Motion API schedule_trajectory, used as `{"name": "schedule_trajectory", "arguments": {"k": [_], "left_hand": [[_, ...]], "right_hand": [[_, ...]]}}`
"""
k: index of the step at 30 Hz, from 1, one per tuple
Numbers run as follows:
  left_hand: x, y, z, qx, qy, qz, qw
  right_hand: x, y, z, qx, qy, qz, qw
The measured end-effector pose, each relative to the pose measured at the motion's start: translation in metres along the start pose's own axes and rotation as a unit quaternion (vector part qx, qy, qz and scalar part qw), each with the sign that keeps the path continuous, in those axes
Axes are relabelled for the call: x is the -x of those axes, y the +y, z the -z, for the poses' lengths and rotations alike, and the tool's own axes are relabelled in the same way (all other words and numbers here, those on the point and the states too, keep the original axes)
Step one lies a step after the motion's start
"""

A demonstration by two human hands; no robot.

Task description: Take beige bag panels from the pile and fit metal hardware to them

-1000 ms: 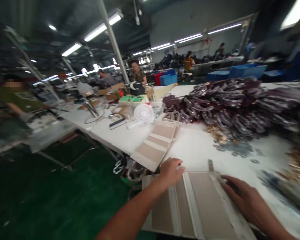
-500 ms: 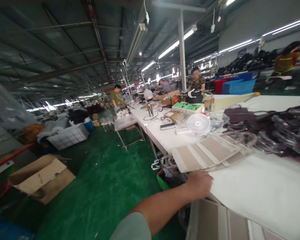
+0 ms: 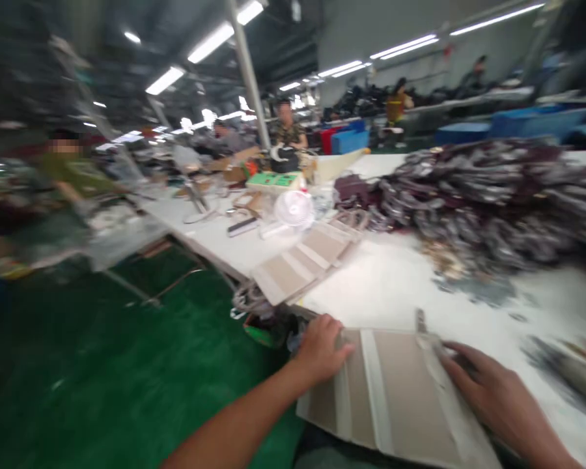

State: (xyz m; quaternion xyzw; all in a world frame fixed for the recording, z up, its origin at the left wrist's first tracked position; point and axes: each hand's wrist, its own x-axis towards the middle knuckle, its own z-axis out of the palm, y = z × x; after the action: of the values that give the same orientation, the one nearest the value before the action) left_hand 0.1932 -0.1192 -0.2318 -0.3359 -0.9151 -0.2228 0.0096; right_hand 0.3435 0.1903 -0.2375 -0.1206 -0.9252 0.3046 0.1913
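Note:
A beige flat panel [image 3: 405, 384] with pale strips lies tilted across the table's near edge, its lower part hanging over my lap. My left hand [image 3: 322, 352] grips its upper left edge, thumb on top. At the right edge my right hand [image 3: 493, 394] has its fingers closed on the panel's border, somewhat blurred. A small dark metal piece [image 3: 420, 320] sticks up by the panel's top right corner. Farther off, more beige panels [image 3: 303, 260] lie overlapped on the white table [image 3: 371, 280].
A white fan [image 3: 294, 210] and a green-topped box [image 3: 273, 180] stand beyond the panels. Dark plastic-wrapped straps [image 3: 478, 195] are heaped at the right, with small metal parts [image 3: 488, 290] before them. Co-workers [image 3: 289, 130] sit or stand farther back. Green floor [image 3: 127, 365] lies left.
My view has swung right. My left hand has left the stacked panels' near edge and now holds the nearer panel, which is raised over my lap. My right hand has come into view on it.

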Motion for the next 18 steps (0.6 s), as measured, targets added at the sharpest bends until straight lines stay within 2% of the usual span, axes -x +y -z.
{"name": "schedule_trajectory", "arguments": {"k": [2, 5, 9, 13, 16, 18], "left_hand": [[-0.013, 0.001, 0.002, 0.000, 0.025, -0.033, 0.999], [-0.027, 0.005, 0.000, 0.007, 0.026, -0.091, 0.995], [-0.030, 0.020, -0.007, -0.002, 0.025, -0.139, 0.990], [-0.044, 0.029, -0.006, 0.012, -0.001, -0.120, 0.993], [-0.065, 0.037, 0.006, 0.054, -0.066, -0.070, 0.994], [-0.082, 0.043, 0.014, 0.034, -0.113, -0.046, 0.992]], "right_hand": [[0.014, -0.004, 0.010, 0.044, -0.009, -0.056, 0.997], [0.017, -0.017, 0.010, 0.086, -0.026, -0.111, 0.990], [0.019, -0.024, 0.008, 0.065, -0.006, -0.119, 0.991], [0.011, -0.012, 0.011, 0.043, 0.012, -0.083, 0.996], [0.002, -0.005, 0.012, 0.035, 0.005, -0.105, 0.994], [0.000, -0.005, 0.011, 0.036, 0.008, -0.129, 0.991]]}}
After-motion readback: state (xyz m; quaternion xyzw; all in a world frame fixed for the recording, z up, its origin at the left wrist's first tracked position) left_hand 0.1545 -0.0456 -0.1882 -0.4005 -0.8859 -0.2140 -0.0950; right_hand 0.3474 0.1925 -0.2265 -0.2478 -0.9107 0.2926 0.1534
